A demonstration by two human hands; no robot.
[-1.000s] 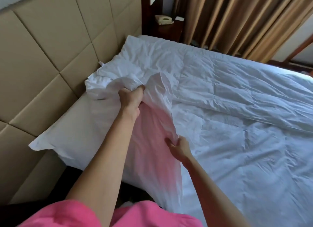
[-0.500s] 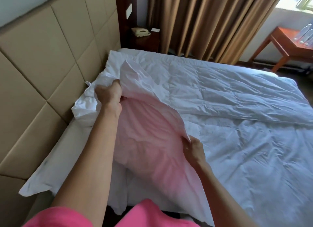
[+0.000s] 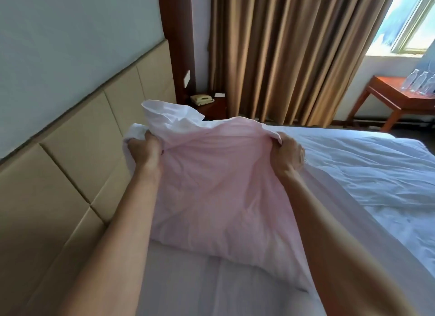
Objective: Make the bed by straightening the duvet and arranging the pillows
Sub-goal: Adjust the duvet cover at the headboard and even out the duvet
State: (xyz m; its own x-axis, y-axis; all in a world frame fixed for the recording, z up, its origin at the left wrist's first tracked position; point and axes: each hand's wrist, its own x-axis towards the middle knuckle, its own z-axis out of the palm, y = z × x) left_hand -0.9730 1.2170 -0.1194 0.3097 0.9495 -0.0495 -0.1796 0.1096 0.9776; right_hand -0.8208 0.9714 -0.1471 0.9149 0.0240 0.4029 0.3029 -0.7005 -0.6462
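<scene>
The white duvet (image 3: 219, 193) is lifted off the head end of the bed, its raised underside tinted pink. My left hand (image 3: 144, 148) grips its top edge on the left, near the headboard. My right hand (image 3: 288, 154) grips the same edge further right. Between the two hands the edge is stretched and held up, so the cloth hangs down toward me. The rest of the duvet (image 3: 367, 174) lies spread over the bed to the right. Below the lifted part, the bare white sheet (image 3: 188, 280) shows. No pillow is in sight.
A padded beige headboard (image 3: 77, 165) runs along the left. Behind the bed stand a dark nightstand with a phone (image 3: 202, 99) and brown curtains (image 3: 282, 52). A wooden table (image 3: 388, 101) with plastic bottles stands by the window at the far right.
Both hands have risen and drawn apart, lifting the duvet's top edge higher and stretching it. My view has tilted up, showing more wall, curtain and window.
</scene>
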